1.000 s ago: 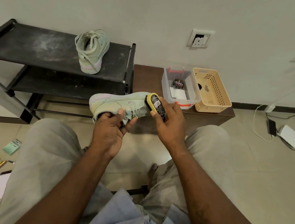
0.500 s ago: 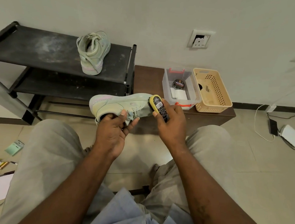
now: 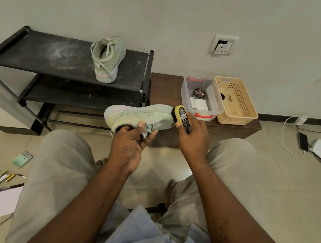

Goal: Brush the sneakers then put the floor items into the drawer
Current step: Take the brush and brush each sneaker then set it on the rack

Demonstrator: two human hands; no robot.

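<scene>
My left hand (image 3: 128, 143) grips a pale green sneaker (image 3: 137, 116) by its opening, with the fingers inside, and holds it sideways above my knees. My right hand (image 3: 192, 139) holds a yellow-backed shoe brush (image 3: 182, 116) with its dark bristles against the sneaker's toe end. The second green sneaker (image 3: 108, 59) stands upright on the top shelf of the black shoe rack (image 3: 48, 56). Pens (image 3: 4, 178), a green card (image 3: 22, 159) and white paper (image 3: 1, 202) lie on the floor at the left.
A low brown cabinet (image 3: 166, 88) stands against the wall with a clear box (image 3: 214, 103) holding a polish tin and a beige basket (image 3: 236, 100). A wall socket (image 3: 222, 45) is above. A charger, cable and white device (image 3: 320, 148) lie on the floor at the right.
The brush has slid a little to the right along the sneaker toward its toe end. My left hand keeps the same grip on the shoe.
</scene>
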